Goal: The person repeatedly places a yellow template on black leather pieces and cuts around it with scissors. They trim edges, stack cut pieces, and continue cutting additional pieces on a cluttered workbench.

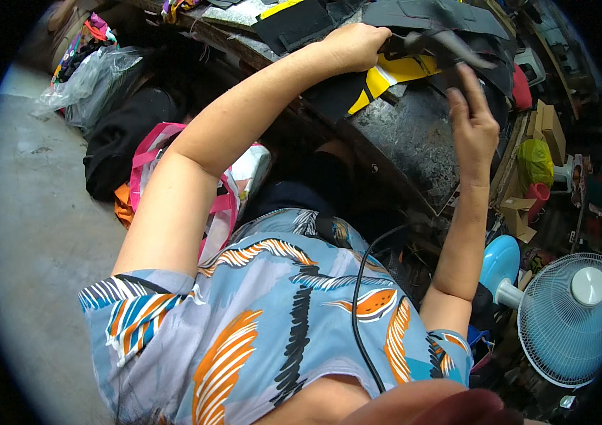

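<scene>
My left hand (358, 47) reaches over the table and is closed, its fingertips pinched on the left end of a dark flat piece. The blurred dark piece (432, 44), with a pale edge at its right, stretches between my hands. My right hand (474, 127) is raised with two fingers stretched up to its lower edge; their tips are smeared, so its grip is unclear. Below lies a yellow and black piece (407, 69) on the worn grey tabletop (414, 134). Behind are stacked dark grey sheets (435, 13).
On my right stand a blue and white fan (570, 319), open cardboard boxes (547, 131) and a yellow-green bag (535, 163). To the left, a clear plastic bag (99, 81), a black cloth bundle (127, 145) and a pink-trimmed bag (149, 152) sit by the table. A black cable (361, 304) crosses my shirt.
</scene>
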### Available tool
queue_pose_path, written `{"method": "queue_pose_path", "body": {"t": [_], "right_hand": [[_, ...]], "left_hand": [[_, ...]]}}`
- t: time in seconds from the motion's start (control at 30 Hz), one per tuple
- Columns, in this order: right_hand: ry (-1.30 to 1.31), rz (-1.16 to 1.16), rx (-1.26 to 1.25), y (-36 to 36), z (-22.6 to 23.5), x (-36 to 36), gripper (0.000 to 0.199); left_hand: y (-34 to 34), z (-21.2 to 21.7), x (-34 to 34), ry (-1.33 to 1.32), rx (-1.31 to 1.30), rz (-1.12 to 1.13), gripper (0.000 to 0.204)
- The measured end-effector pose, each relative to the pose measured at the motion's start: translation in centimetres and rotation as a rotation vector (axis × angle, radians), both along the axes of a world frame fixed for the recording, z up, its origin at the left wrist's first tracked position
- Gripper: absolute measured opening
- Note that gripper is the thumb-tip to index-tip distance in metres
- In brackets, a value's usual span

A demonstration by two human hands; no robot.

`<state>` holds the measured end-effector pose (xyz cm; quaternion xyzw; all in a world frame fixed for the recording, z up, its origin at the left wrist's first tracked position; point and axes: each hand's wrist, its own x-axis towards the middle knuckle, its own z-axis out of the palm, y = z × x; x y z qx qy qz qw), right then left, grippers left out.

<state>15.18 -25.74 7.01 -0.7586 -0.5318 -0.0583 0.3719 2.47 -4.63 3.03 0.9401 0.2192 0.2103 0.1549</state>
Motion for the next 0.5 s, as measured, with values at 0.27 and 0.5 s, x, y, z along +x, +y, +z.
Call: {"method": "queue_pose_path", "body": {"t": [0.27, 0.5], "right_hand": [[-0.303, -0.092, -0.365, 2.5, -1.3, -1.0, 0.042], [0.05, -0.016, 0.107, 1.7, -1.6, -0.9, 0.043]], "left_hand": [[1.2, -0.9, -0.3, -0.062, -0.056, -0.042, 0.044], [1.5, -0.8, 0.2, 0.01, -0.055, -0.022, 0.035]]}}
